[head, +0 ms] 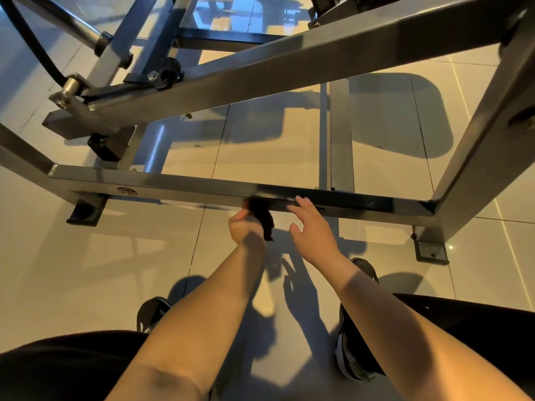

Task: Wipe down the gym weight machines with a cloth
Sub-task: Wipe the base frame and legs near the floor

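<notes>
A grey steel weight machine frame fills the view, and its low horizontal base bar (185, 188) runs across the middle. My left hand (246, 230) grips a dark cloth (262, 215) and holds it against the near side of that bar. My right hand (309, 227) is just to the right of the cloth, fingers extended, with the fingertips touching the bar's top edge. Part of the cloth hangs down below the bar between my two hands.
A slanted upper beam (289, 68) crosses above the bar, and an angled post (474, 146) rises at the right. Frame feet (431, 251) rest on the glossy tiled floor (86, 256). My knees and dark shoes (356, 337) are at the bottom.
</notes>
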A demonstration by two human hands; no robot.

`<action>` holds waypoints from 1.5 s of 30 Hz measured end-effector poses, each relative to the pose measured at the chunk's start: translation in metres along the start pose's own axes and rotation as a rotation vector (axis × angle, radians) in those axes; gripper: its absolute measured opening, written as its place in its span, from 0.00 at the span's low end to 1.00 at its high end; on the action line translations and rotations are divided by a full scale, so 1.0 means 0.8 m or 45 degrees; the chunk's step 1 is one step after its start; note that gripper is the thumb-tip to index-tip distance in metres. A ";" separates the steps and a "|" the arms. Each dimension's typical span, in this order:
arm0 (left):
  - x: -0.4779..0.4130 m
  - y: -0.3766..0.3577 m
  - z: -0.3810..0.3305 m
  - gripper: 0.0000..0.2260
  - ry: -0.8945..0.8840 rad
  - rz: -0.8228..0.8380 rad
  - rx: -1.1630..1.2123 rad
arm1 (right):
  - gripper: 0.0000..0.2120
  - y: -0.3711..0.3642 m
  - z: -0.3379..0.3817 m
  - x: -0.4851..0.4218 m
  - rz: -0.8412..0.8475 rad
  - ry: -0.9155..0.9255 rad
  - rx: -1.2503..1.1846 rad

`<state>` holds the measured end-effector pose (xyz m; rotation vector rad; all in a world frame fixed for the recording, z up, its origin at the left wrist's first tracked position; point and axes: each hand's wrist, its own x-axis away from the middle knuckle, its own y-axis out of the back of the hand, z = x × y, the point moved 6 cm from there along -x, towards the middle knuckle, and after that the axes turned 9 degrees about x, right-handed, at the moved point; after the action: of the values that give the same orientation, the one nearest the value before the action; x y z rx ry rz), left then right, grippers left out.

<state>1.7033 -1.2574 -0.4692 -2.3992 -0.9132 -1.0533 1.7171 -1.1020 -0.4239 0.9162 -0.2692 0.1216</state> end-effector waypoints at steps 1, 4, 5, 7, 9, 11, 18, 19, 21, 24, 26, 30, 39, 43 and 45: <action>0.003 -0.007 0.008 0.09 0.019 0.044 0.022 | 0.23 -0.001 0.000 0.000 -0.002 0.002 -0.003; 0.024 -0.019 0.026 0.07 0.047 0.100 0.073 | 0.23 -0.001 -0.002 -0.003 -0.017 -0.001 -0.024; 0.029 -0.022 0.026 0.07 0.043 0.115 0.072 | 0.23 -0.001 -0.003 -0.003 -0.021 -0.006 -0.031; 0.029 -0.020 0.022 0.07 0.026 0.097 0.044 | 0.23 -0.001 -0.002 -0.003 -0.026 -0.019 -0.038; 0.012 -0.008 0.013 0.06 0.011 0.023 0.139 | 0.23 -0.001 -0.001 -0.004 -0.022 -0.023 -0.039; -0.002 0.004 -0.003 0.06 -0.017 -0.024 0.161 | 0.22 -0.001 0.000 -0.004 -0.021 -0.022 -0.039; 0.030 -0.010 0.008 0.16 -0.228 0.059 0.178 | 0.23 0.002 0.001 -0.006 -0.032 -0.017 -0.050; 0.033 -0.011 0.012 0.18 -0.264 0.095 0.126 | 0.23 0.003 0.000 -0.006 -0.030 -0.016 -0.051; 0.030 -0.011 0.014 0.19 -0.318 0.149 0.016 | 0.23 0.004 -0.002 -0.005 -0.019 -0.016 -0.053; 0.005 0.004 0.014 0.14 -0.322 0.132 -0.020 | 0.23 0.006 -0.003 -0.004 -0.001 -0.012 -0.041; -0.012 0.019 0.004 0.14 -0.325 0.011 -0.059 | 0.23 0.007 -0.003 -0.004 0.005 -0.009 -0.043; -0.028 0.023 -0.007 0.11 -0.340 -0.050 -0.138 | 0.23 0.007 -0.004 -0.003 0.011 -0.018 -0.041; 0.024 -0.021 0.023 0.13 -0.269 0.244 -0.146 | 0.23 0.008 -0.004 -0.005 -0.010 -0.020 -0.044; -0.014 0.011 -0.004 0.11 -0.189 0.035 0.192 | 0.23 0.005 -0.006 -0.003 0.007 -0.020 -0.062; -0.022 0.023 -0.012 0.09 -0.154 -0.045 0.187 | 0.23 0.004 -0.006 -0.002 0.002 -0.028 -0.075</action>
<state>1.7016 -1.2833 -0.4776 -2.3531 -1.0395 -0.8295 1.7157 -1.0960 -0.4245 0.8590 -0.2926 0.1043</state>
